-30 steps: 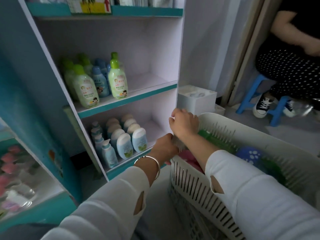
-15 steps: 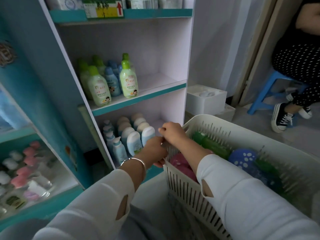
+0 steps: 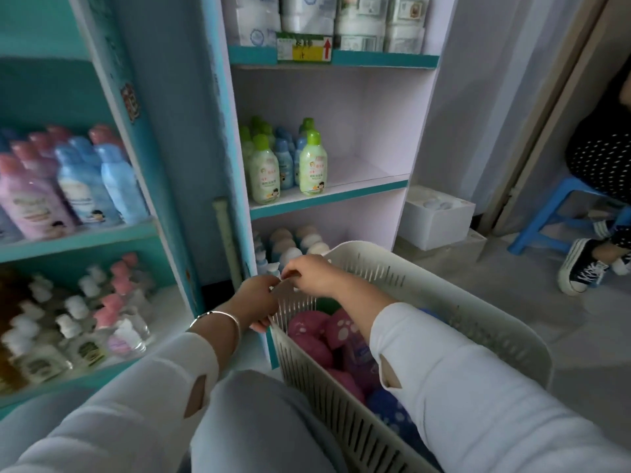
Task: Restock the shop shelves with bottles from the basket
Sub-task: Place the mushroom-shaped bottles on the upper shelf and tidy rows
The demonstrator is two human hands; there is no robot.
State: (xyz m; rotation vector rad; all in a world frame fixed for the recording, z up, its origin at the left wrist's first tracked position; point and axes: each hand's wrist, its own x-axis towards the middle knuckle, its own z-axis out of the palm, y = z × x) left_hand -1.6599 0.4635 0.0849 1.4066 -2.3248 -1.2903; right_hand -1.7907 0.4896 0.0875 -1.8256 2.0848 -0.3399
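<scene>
Teal-edged white shop shelves (image 3: 327, 197) fill the upper frame, while at centre the left hand (image 3: 256, 299) and right hand (image 3: 312, 273) both grip the rim of the white slotted plastic basket (image 3: 444, 295).

Shelf (image 3: 341, 195) holds green-capped bottles (image 3: 313, 165); basket (image 3: 375, 264) apparently on floor (image 3: 512, 288).

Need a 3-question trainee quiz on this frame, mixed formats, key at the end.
1. True or false: the left hand and the right hand both grip the rim of the white slotted plastic basket.
2. The pale green bottles with green caps stand on: A) the top shelf, B) the middle shelf, C) the floor.
3. Fill in: the paw-print bottles in the basket nearest the hands are ___ in colour.
Key: 1 true; 2 B; 3 pink.
</scene>
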